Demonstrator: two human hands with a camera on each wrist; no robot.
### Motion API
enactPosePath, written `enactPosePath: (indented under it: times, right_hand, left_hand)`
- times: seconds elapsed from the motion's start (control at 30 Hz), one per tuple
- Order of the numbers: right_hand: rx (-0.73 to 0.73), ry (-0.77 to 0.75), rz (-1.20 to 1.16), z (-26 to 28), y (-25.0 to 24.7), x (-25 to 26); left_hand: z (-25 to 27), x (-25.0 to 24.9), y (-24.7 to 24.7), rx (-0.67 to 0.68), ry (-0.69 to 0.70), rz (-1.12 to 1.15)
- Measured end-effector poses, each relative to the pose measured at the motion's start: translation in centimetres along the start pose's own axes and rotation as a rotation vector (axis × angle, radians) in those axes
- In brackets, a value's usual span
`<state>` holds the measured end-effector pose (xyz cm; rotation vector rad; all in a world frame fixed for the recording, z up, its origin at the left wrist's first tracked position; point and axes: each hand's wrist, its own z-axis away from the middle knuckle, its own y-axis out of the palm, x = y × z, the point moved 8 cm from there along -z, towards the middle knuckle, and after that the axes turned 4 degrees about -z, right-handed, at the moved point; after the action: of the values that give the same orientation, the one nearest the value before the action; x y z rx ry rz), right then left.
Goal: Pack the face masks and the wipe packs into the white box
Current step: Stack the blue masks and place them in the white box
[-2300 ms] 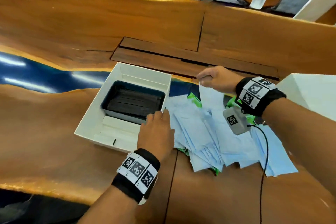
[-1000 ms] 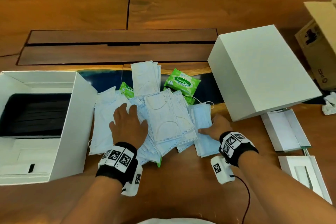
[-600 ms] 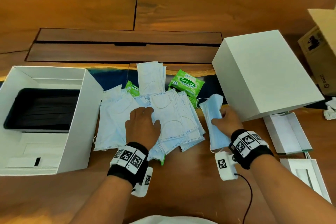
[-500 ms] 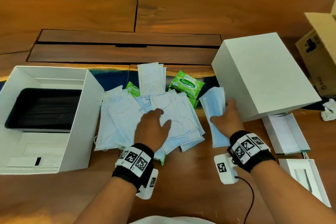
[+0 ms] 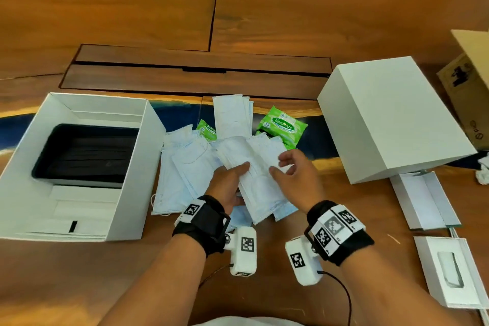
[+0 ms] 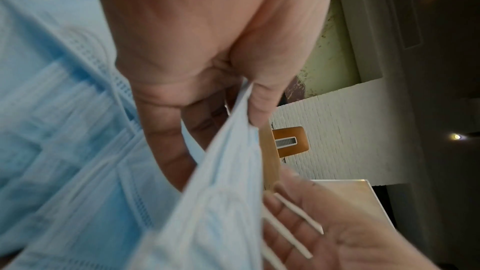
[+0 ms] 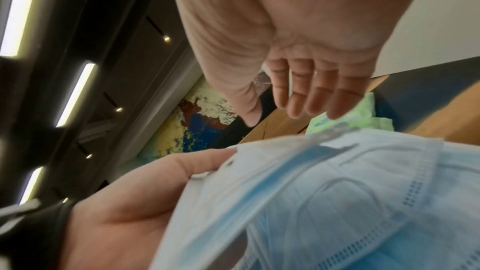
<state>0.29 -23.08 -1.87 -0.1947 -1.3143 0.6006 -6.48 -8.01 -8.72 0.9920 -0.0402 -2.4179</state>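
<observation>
Both hands meet over the middle of the wooden surface (image 5: pixel 132 286). The left hand (image 5: pixel 227 185) grips a small bundle of face masks (image 5: pixel 255 182), thumb on top and fingers curled beneath; the left wrist view shows the bundle's edge pinched between thumb and fingers (image 6: pixel 262 106). The right hand (image 5: pixel 296 180) hovers just beside the bundle's right edge, its fingers loosely spread and holding nothing; in the right wrist view the fingers (image 7: pixel 311 93) hang relaxed above the masks (image 7: pixel 324 202).

More masks lie fanned out on the surface under and to the left of the hands (image 5: pixel 180 174), and another stack (image 5: pixel 231 116) sits farther back. Two green wipe packs rest behind the pile: one in plain sight to the right (image 5: pixel 283 127), the other (image 5: pixel 207 130) mostly covered by masks.

The white box (image 5: pixel 140 167) stands open at the left of the pile, its right wall just beside the spread masks. Inside it a black tray (image 5: pixel 84 153) fills the far part and white card inserts (image 5: pixel 79 212) lie in the near part. None of the masks or wipe packs are in it.

To the right, a large closed white box (image 5: pixel 391 119) stands near the wipe pack. A brown cardboard box (image 5: pixel 468 87) is at the far right edge, and two flat white packages (image 5: pixel 423 201) (image 5: pixel 449 272) lie along the near right side.
</observation>
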Motion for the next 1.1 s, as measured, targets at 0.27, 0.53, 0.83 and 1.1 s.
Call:
enactPosePath:
  times: [0.27, 0.53, 0.83, 1.1]
  right_hand:
    - [0.371, 0.252, -0.465, -0.2, 5.8, -1.9]
    - [0.175, 0.234, 0.024, -3.3, 2.4, -3.7]
    - [0.184, 0.214, 0.486, -6.2, 4.0, -5.1]
    - [0.205, 0.154, 0.284, -6.5, 5.6, -4.0]
  left_hand:
    - [-0.8, -1.6, -0.6, 0.063, 0.097, -0.012]
    - [-2.8, -1.8, -4.0, -0.184, 0.117, -0.098]
    - [-3.1, -1.1, -7.9, -0.281, 0.085, -0.096]
    - [-2.0, -1.7, -7.1, -0.186, 0.100, -0.080]
